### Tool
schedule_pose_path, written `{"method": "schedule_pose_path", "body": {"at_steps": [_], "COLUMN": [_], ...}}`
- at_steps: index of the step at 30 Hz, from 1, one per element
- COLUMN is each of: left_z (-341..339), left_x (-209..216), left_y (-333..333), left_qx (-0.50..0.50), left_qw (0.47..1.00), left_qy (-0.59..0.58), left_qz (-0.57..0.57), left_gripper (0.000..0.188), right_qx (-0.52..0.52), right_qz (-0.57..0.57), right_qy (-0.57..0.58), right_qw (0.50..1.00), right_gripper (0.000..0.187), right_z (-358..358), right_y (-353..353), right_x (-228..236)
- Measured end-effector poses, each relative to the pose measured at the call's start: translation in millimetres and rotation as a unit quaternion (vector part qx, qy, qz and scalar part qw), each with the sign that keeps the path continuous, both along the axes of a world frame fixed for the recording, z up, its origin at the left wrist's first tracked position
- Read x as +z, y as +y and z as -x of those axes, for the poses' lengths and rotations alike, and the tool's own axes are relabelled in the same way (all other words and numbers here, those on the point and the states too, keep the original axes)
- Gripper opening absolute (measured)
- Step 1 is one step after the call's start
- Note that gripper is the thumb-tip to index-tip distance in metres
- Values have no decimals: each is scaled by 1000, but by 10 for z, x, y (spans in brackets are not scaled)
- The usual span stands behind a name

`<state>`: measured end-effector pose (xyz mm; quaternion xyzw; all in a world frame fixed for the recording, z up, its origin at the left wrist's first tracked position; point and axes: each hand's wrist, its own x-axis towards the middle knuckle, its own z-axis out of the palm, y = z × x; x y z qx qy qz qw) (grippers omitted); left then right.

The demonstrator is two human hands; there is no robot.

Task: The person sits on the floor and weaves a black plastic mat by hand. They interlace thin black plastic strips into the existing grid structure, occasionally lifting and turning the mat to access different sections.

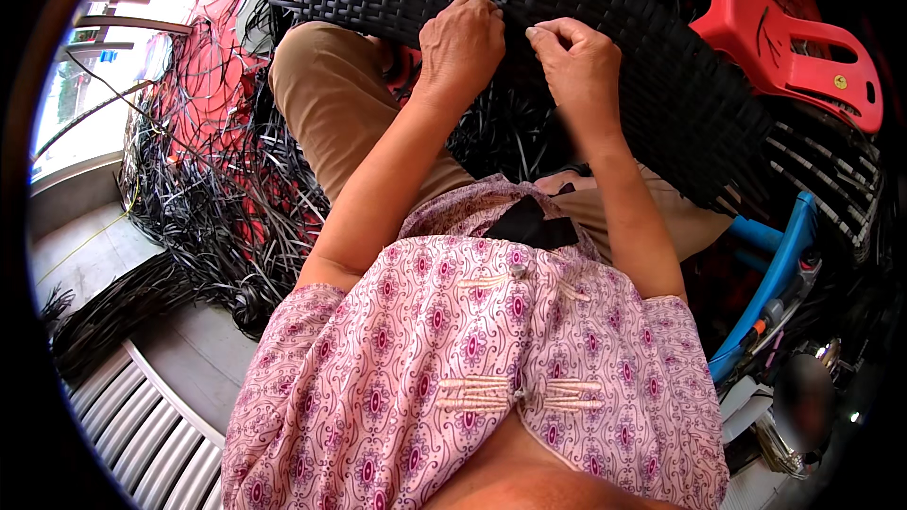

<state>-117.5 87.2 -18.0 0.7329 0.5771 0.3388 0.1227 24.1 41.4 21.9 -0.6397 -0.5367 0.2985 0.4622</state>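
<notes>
A large panel woven from flat black plastic strips [652, 66] stretches across the far side, over my lap and out to the right. My left hand [461, 42] rests against the weave with its fingers curled in. What those fingertips grip is hidden behind the knuckles. Just to the right, my right hand [583, 61] is raised in front of the panel, thumb and forefinger pressed together in a pinch. Anything between them is too small to make out. A gap separates the two hands, with dark weave showing behind it.
Tangled black strips [255, 198] cover the red floor on the left. A red plastic chair [794, 57] stands at the far right, a blue plastic frame [779, 274] at the right. White slats [142, 425] and a black strip bundle [123, 312] lie lower left.
</notes>
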Motion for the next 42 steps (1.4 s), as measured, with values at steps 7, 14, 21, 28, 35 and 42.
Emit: {"method": "schedule_pose_path", "body": {"at_steps": [7,14,21,28,35,42], "left_z": [21,22,-12,-24,-20,50], "left_x": [-85,-123,-99,-108,-89,-111], "left_y": [-19,-6,-45,-67,-58,-70], "left_qx": [-1,6,35,39,42,25], "left_qw": [1000,1000,999,998,998,993], "left_qy": [-20,-16,-33,-49,-44,-114], "left_qz": [-7,-22,21,20,28,25], "left_gripper": [19,17,22,21,21,22], "right_qx": [-10,4,18,16,18,15], "right_qz": [1,-13,24,19,69,23], "right_qy": [-182,-261,-289,-264,-292,-303], "right_qw": [983,965,957,964,954,952], "right_gripper": [18,18,21,23,23,20], "right_z": [91,192,178,168,226,228], "right_y": [96,204,242,229,258,305], "right_x": [-111,-119,-68,-107,-31,-114]}}
